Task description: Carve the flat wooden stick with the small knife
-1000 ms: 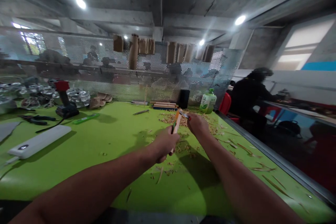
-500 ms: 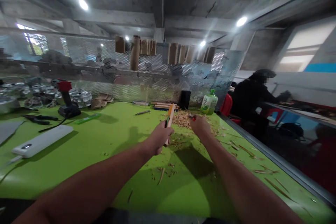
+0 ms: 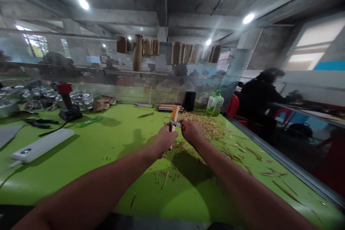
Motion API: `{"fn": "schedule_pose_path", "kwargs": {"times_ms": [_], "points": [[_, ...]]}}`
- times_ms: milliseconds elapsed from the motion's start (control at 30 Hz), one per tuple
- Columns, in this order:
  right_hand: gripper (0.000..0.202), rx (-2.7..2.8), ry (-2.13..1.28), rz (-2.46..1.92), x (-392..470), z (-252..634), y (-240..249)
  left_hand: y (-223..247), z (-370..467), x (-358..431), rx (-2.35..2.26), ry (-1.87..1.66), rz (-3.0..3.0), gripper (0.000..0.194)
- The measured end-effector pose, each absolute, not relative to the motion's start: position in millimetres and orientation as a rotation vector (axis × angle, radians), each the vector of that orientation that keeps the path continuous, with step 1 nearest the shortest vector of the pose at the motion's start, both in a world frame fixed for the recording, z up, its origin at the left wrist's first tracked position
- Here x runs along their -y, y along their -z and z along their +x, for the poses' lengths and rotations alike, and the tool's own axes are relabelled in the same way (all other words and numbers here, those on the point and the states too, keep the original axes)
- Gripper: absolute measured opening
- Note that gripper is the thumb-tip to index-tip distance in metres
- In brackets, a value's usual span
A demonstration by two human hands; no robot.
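Observation:
Over the middle of the green table, my left hand is closed around a narrow pale wooden strip with an orange face, its far end pointing away from me. My right hand grips a small knife by its handle, of which a red part shows. The blade reaches left and appears to lie across the strip just beyond my left fingers. Most of the handle is hidden in my fist. Wood shavings lie heaped behind and to the right of my right hand.
Left on the table are a white power strip, pliers, a green cutter and a cordless drill. A green bottle and black phone-like slab stand at the back. A person sits at right.
My right hand has moved left with the knife, from above the shavings to the wooden strip. My left hand holds the strip in nearly the same place.

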State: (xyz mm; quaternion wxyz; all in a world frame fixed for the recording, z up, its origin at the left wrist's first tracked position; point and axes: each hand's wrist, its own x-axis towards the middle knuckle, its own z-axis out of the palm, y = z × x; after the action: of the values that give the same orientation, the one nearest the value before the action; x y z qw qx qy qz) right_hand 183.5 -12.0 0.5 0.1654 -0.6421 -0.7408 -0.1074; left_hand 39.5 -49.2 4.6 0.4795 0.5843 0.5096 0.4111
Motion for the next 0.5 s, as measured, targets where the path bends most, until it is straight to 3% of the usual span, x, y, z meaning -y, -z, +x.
{"fn": "schedule_pose_path", "kwargs": {"times_ms": [500], "points": [[0.029, 1.981, 0.353, -1.945, -4.1, 206.9, -2.2, -8.3, 44.7, 70.3, -1.207, -0.842, 1.449, 0.041]]}}
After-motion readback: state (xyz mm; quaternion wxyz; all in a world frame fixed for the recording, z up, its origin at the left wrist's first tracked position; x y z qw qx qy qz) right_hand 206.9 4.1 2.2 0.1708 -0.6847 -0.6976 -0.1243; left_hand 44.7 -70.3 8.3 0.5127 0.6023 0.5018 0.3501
